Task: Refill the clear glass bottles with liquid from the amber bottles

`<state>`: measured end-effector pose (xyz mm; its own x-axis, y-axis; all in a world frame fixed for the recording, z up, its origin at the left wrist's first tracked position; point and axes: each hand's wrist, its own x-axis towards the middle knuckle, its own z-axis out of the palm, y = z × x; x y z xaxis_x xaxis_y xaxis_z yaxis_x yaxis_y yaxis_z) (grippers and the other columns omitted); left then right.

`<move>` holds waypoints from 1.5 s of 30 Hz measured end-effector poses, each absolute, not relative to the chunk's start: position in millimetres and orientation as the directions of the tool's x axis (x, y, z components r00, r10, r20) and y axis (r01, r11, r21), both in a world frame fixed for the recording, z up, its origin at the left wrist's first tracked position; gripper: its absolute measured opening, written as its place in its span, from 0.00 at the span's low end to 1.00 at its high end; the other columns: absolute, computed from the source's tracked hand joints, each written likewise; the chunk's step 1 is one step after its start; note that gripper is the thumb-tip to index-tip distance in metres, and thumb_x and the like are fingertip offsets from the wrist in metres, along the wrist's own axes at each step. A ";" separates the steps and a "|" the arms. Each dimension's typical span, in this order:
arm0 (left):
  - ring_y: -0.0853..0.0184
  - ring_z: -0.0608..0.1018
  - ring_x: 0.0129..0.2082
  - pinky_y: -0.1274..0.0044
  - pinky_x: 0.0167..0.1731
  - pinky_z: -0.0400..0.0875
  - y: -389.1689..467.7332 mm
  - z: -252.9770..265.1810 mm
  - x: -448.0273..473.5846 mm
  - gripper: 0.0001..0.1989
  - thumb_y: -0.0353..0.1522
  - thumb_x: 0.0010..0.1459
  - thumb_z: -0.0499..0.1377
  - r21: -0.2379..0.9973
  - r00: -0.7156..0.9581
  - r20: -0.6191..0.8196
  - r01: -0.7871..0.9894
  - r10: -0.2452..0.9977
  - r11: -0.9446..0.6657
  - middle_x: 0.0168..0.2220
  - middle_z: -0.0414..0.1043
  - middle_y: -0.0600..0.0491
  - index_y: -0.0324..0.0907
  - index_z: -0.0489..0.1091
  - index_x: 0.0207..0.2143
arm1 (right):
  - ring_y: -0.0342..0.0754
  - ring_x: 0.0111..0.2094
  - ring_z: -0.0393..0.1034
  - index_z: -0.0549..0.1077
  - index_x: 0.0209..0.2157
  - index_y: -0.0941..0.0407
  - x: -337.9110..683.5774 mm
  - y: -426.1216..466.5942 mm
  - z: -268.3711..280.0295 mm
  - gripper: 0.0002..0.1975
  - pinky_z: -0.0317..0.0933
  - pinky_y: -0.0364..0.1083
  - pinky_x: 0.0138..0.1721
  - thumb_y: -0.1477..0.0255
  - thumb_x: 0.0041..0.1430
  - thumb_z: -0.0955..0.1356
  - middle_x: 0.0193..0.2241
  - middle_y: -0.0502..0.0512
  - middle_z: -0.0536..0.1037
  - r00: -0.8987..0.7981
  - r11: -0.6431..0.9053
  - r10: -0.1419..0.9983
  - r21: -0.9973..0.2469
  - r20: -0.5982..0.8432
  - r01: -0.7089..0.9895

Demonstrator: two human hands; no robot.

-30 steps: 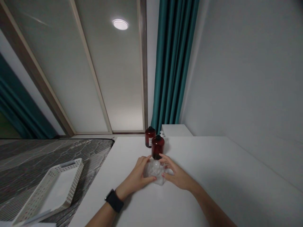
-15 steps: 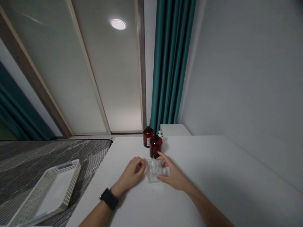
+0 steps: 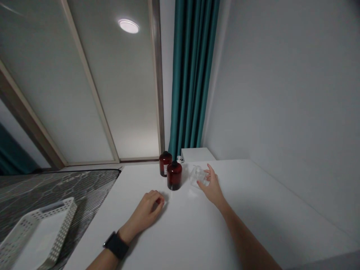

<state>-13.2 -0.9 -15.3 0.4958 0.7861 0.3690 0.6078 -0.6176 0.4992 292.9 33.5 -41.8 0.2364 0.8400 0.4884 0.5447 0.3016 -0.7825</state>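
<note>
My right hand (image 3: pixel 213 186) is at the right of a clear, see-through container (image 3: pixel 197 175), with thumb and fingers at its near right side and the index finger stretched out. The container's exact shape is hard to make out. Just left of it stands a dark amber bottle (image 3: pixel 174 176) with a black top. A second amber bottle (image 3: pixel 165 165) with a pale label is behind that one, partly covered by it. My left hand (image 3: pixel 150 210) rests on the white table (image 3: pixel 180 232) in front of the bottles, its fingers curled in and nothing visible in them.
A white perforated basket (image 3: pixel 60 225) lies low at the left, beside the table, over a grey patterned surface (image 3: pixel 92 191). A white box-like piece (image 3: pixel 198 154) stands past the table's far edge, before a teal curtain (image 3: pixel 194 75). A plain wall (image 3: pixel 281 93) borders the right side.
The clear container has gone with my right hand from in front of the bottles to their right. My left hand stays low, now farther from it. The view has turned slightly right.
</note>
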 end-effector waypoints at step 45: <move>0.61 0.75 0.34 0.70 0.39 0.64 -5.2 -15.7 -9.0 0.08 0.29 0.62 0.52 0.559 0.343 0.378 0.656 0.860 -0.507 0.32 0.75 0.52 0.43 0.70 0.34 | 0.59 0.52 0.67 0.57 0.62 0.56 175.2 65.1 2.7 0.37 0.60 0.62 0.58 0.66 0.52 0.72 0.49 0.64 0.69 0.169 0.434 0.820 -0.787 0.546 0.439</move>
<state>-9.0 -5.2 -15.7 0.3427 0.8602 0.3777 0.6563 -0.5069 0.5588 175.2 65.1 2.7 0.1695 0.8202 0.5465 0.4387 0.4337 -0.7870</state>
